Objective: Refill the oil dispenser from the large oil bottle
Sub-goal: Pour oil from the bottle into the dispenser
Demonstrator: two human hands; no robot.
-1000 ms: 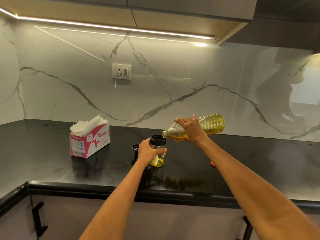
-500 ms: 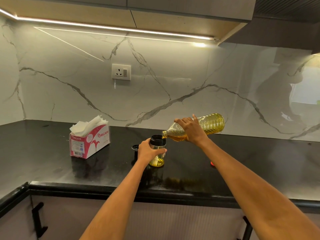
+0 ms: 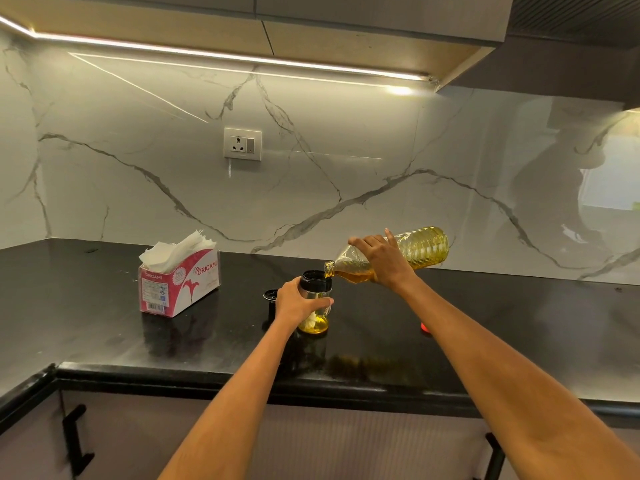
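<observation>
A small glass oil dispenser [image 3: 317, 320] with a black collar stands on the black counter [image 3: 502, 327], a shallow layer of yellow oil at its bottom. My left hand [image 3: 298, 301] grips it round the middle. My right hand [image 3: 382, 259] holds the large clear oil bottle [image 3: 424, 249] tipped nearly flat, its open neck just over the dispenser's mouth. Yellow oil fills the bottle's lower side. The dispenser's black lid [image 3: 270, 295] lies on the counter just left of my left hand.
A pink and white tissue box [image 3: 183, 282] stands on the counter to the left. A small red cap [image 3: 424, 326] lies to the right, partly behind my right forearm. A wall socket [image 3: 242, 143] sits on the marble backsplash. Cabinet handles [image 3: 74, 439] hang below the counter's front edge.
</observation>
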